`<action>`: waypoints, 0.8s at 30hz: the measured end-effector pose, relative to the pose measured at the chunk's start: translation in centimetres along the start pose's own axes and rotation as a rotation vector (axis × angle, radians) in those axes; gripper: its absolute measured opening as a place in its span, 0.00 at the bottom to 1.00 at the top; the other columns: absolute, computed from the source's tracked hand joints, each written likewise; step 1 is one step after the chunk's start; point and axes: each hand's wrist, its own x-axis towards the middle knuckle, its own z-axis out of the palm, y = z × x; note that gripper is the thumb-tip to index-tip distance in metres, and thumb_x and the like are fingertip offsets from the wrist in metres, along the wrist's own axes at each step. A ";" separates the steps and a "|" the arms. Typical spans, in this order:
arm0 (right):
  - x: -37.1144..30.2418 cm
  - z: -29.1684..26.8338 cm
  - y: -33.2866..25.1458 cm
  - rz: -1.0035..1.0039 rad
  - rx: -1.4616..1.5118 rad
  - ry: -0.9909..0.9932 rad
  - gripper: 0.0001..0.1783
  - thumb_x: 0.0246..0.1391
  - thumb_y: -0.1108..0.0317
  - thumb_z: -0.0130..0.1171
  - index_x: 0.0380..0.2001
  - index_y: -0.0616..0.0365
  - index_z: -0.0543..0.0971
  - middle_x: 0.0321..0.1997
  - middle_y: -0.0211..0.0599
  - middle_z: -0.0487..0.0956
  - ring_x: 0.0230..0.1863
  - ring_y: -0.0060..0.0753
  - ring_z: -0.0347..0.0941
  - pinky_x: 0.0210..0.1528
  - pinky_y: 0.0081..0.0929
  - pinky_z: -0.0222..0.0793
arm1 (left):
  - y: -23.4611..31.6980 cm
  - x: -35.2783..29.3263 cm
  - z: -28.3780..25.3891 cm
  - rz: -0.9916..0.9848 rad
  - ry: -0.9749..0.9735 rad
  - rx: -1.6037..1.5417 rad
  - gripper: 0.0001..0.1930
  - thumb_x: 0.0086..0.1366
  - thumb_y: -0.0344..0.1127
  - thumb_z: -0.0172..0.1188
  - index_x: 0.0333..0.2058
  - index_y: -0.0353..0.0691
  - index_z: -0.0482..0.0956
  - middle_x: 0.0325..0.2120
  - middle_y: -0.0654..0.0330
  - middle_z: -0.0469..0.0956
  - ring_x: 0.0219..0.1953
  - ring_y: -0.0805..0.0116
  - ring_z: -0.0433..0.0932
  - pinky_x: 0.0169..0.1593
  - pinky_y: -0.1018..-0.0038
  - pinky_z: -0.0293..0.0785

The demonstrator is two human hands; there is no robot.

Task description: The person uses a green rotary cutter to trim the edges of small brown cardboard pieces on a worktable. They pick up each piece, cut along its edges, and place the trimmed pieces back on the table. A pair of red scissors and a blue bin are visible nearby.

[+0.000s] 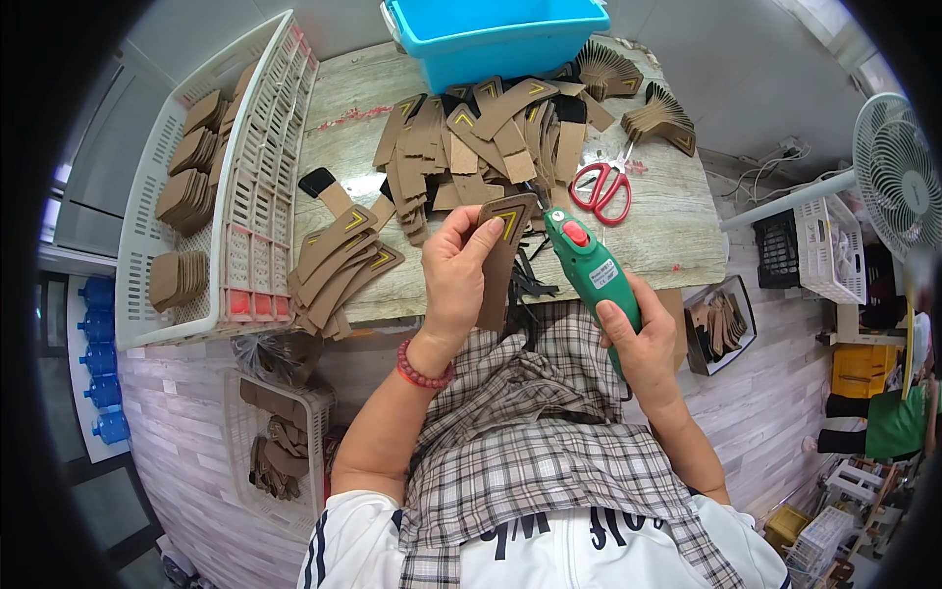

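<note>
My left hand (456,265) pinches a flat brown strap piece (502,260) with a yellow V mark at its top, thumb on the front face. My right hand (640,339) is wrapped around a green handheld power cutter (592,263) with a red switch. The cutter's narrow dark tip is at the upper right edge of the strap piece; whether it touches cannot be made out. Black trimmings (530,275) lie on the table below the tip. Beyond my hands spreads a heap of similar brown straps (471,137), some with black ends. Another small pile of straps (343,255) is left of my left hand.
Red-handled scissors (601,191) lie right of the heap on the table (677,231). Fanned strap bundles (659,123) sit at the far right, near a blue bin (500,44). A white crate (218,319) of stacked brown pieces stands left. A fan (898,162) is at right.
</note>
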 end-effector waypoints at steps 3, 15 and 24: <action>-0.1 -0.1 0.0 0.024 0.013 -0.011 0.23 0.57 0.61 0.62 0.51 0.63 0.74 0.30 0.28 0.76 0.29 0.16 0.67 0.34 0.18 0.66 | 0.4 0.3 -0.3 0.021 -0.027 0.070 0.07 0.67 0.29 0.55 0.39 0.32 0.77 0.31 0.67 0.77 0.32 0.84 0.71 0.37 0.85 0.68; -0.1 -0.7 -0.3 0.062 0.025 -0.072 0.23 0.56 0.63 0.63 0.51 0.63 0.74 0.30 0.27 0.76 0.27 0.14 0.67 0.30 0.16 0.65 | 2.2 2.1 -2.2 0.099 -0.118 0.357 0.06 0.62 0.28 0.60 0.33 0.30 0.78 0.27 0.66 0.74 0.30 0.81 0.70 0.35 0.82 0.67; 0.1 -1.5 -0.6 0.056 -0.008 -0.167 0.22 0.55 0.63 0.64 0.51 0.62 0.74 0.29 0.27 0.75 0.26 0.14 0.67 0.30 0.16 0.65 | 5.0 3.5 -3.5 0.122 -0.291 0.591 0.08 0.58 0.28 0.63 0.31 0.28 0.79 0.25 0.64 0.74 0.29 0.79 0.69 0.33 0.81 0.65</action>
